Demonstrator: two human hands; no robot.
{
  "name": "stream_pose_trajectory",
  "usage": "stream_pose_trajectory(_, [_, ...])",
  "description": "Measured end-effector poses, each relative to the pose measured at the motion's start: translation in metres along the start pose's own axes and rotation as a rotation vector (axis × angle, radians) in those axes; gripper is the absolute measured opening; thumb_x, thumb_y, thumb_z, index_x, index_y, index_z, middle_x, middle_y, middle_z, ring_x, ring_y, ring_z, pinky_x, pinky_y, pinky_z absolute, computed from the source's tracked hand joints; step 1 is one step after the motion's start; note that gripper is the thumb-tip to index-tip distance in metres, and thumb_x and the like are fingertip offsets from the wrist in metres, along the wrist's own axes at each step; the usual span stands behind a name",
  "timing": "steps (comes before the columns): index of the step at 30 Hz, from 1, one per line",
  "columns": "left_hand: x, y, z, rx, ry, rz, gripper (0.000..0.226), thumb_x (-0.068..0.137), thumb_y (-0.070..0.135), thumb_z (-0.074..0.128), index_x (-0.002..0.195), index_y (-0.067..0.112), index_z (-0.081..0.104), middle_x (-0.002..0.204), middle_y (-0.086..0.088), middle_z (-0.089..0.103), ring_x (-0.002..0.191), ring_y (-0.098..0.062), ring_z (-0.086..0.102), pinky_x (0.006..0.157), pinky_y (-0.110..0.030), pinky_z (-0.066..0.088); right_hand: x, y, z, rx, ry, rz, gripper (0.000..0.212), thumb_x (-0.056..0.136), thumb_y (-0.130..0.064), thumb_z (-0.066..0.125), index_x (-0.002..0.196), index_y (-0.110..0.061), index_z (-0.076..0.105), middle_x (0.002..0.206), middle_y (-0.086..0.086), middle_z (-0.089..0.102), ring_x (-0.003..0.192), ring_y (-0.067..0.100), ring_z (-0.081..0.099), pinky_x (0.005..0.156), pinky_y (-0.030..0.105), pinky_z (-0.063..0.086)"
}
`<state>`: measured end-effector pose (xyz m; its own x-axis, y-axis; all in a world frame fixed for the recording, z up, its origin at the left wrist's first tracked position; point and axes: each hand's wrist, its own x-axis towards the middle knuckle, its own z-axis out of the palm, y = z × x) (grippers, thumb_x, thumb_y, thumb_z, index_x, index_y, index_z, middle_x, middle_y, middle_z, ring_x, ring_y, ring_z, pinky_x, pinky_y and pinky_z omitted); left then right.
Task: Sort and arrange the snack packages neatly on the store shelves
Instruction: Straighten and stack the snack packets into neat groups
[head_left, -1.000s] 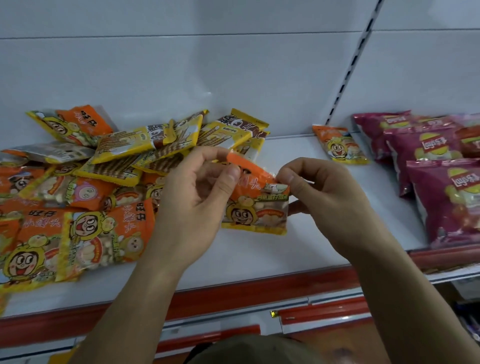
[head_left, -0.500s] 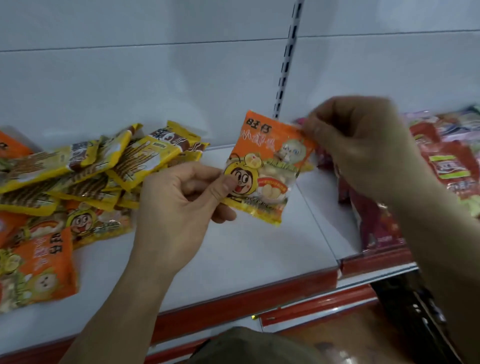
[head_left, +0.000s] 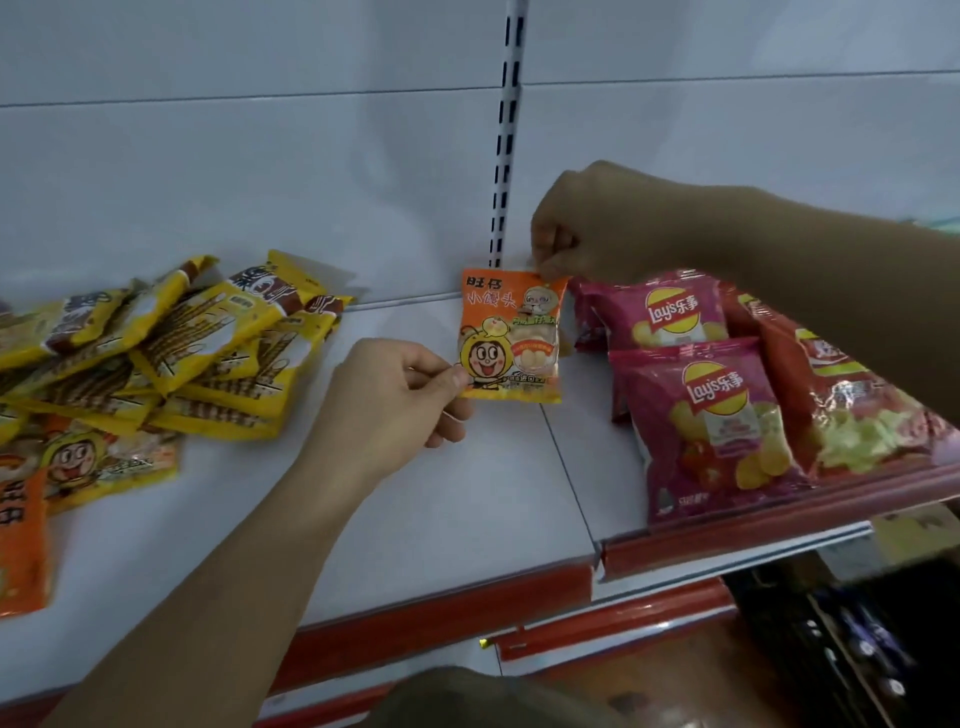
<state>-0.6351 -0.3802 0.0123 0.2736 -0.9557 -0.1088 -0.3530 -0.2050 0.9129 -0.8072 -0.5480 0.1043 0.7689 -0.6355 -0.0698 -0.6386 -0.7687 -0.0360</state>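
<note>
An orange snack packet (head_left: 511, 338) with a cartoon face stands upright near the back of the white shelf (head_left: 457, 509), by the seam between two shelf boards. My left hand (head_left: 400, 400) pinches its lower left corner. My right hand (head_left: 587, 223) pinches its top right corner from above. A loose heap of yellow stick-snack packets (head_left: 208, 338) lies to the left, with more orange packets (head_left: 78, 467) in front of it.
Pink chip bags (head_left: 701, 426) and a red chip bag (head_left: 852, 405) lie on the right shelf board, close to the held packet. A slotted upright (head_left: 506, 156) runs up the white back wall. Red price rails (head_left: 441, 618) edge the shelf front.
Both hands carried the orange packet rightward and back, away from the heap, and turned it upright beside the pink chip bags. The view swung right with it.
</note>
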Motion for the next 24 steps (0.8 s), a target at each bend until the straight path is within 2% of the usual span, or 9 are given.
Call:
stream_pose_trajectory(3, [0.01,-0.004,0.01,0.198,0.01,0.064,0.018,0.093,0.027,0.071,0.076,0.023,0.074,0.06,0.009,0.069,0.054,-0.004,0.065,0.058,-0.026,0.051,0.011,0.003,0.01,-0.098,-0.069,0.002,0.013,0.094,-0.026,0.07,0.1,-0.017,0.076,0.087,-0.009,0.066,0.076,0.012,0.058,0.072,0.024,0.044])
stream_pose_trajectory(6, [0.012,-0.003,0.017,0.349,0.026,0.112,0.013,0.093,0.029,0.071,0.082,0.025,0.078,0.064,0.014,0.067,0.061,-0.002,0.062,0.059,-0.021,0.046,0.015,0.003,0.014,-0.11,-0.093,0.015,0.011,0.093,-0.027,0.07,0.099,-0.019,0.077,0.092,-0.003,0.071,0.083,0.017,0.061,0.074,0.031,0.048])
stream_pose_trajectory(9, [0.011,-0.003,0.023,0.421,0.039,0.128,0.011,0.092,0.031,0.072,0.087,0.024,0.079,0.075,0.012,0.07,0.071,-0.004,0.064,0.067,-0.026,0.054,0.018,0.002,0.018,-0.149,-0.105,0.025,0.015,0.095,-0.026,0.065,0.092,-0.017,0.076,0.09,0.002,0.073,0.084,0.022,0.065,0.071,0.034,0.055])
stream_pose_trajectory(12, [0.013,-0.005,0.027,0.449,0.06,0.127,0.009,0.089,0.033,0.076,0.083,0.026,0.077,0.073,0.013,0.069,0.071,-0.006,0.064,0.068,-0.031,0.056,0.022,0.004,0.022,-0.179,-0.11,0.034,0.021,0.093,-0.023,0.061,0.082,-0.011,0.072,0.085,0.008,0.072,0.083,0.028,0.068,0.07,0.039,0.058])
stream_pose_trajectory(16, [0.014,-0.006,0.03,0.465,0.055,0.127,0.009,0.087,0.034,0.077,0.082,0.027,0.076,0.071,0.014,0.066,0.069,-0.006,0.062,0.063,-0.028,0.052,0.027,0.005,0.025,-0.187,-0.138,0.039,0.017,0.091,-0.02,0.062,0.085,-0.01,0.074,0.089,0.009,0.073,0.085,0.029,0.069,0.073,0.041,0.059])
stream_pose_trajectory(21, [0.013,-0.007,0.032,0.477,0.028,0.15,0.013,0.087,0.038,0.077,0.079,0.029,0.072,0.07,0.015,0.064,0.067,-0.006,0.061,0.059,-0.027,0.046,0.029,0.007,0.028,-0.171,-0.137,0.056,0.014,0.092,-0.027,0.071,0.093,-0.015,0.077,0.097,0.003,0.074,0.09,0.023,0.068,0.08,0.04,0.06])
stream_pose_trajectory(24, [0.014,-0.007,0.033,0.495,0.017,0.171,0.016,0.086,0.041,0.077,0.077,0.031,0.069,0.071,0.015,0.063,0.068,-0.007,0.061,0.058,-0.025,0.044,0.029,0.007,0.028,-0.156,-0.125,0.064,0.013,0.092,-0.026,0.071,0.094,-0.015,0.077,0.098,0.002,0.074,0.089,0.023,0.068,0.079,0.039,0.06])
